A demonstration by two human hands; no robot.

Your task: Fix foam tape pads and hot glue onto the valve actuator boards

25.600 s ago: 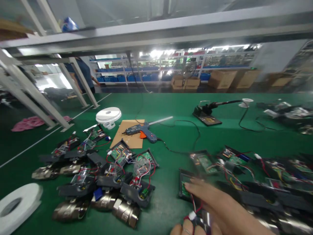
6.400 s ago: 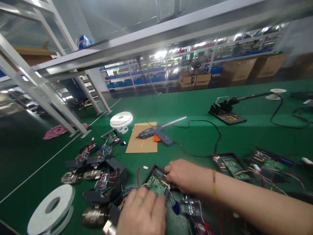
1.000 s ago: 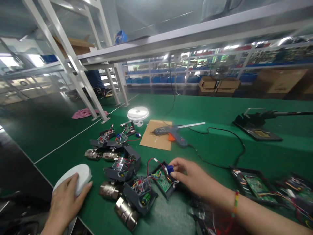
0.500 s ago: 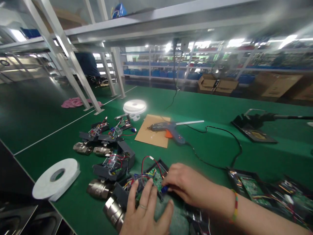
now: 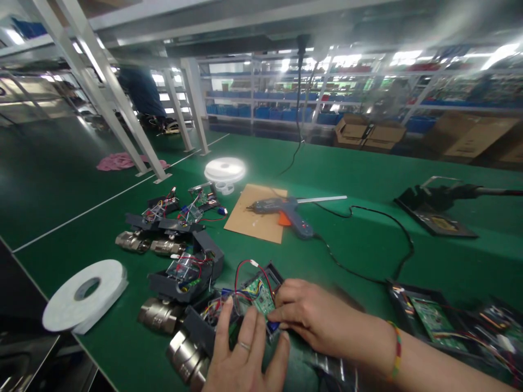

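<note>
A black housing with a green circuit board (image 5: 261, 289) and red, yellow and blue wires lies on the green mat in front of me. My right hand (image 5: 316, 318) rests over its right side, fingers pinched on a small blue component (image 5: 272, 326). My left hand (image 5: 247, 356) lies flat with fingers stretched out on the grey housing of a metal valve unit (image 5: 192, 337) just left of the board.
More valve units with open electronics (image 5: 180, 267) lie to the left, beside a white tape roll (image 5: 84, 294). A blue glue gun (image 5: 286, 209) rests on cardboard (image 5: 255, 220) behind. A soldering iron stand (image 5: 433, 204) sits at the right; further boards (image 5: 433, 316) lie at the lower right. A person stands far behind at the left.
My left hand left the white tape roll and came onto the valve unit by the board. My right hand carried the blue component down beside the board. The view tilted slightly down.
</note>
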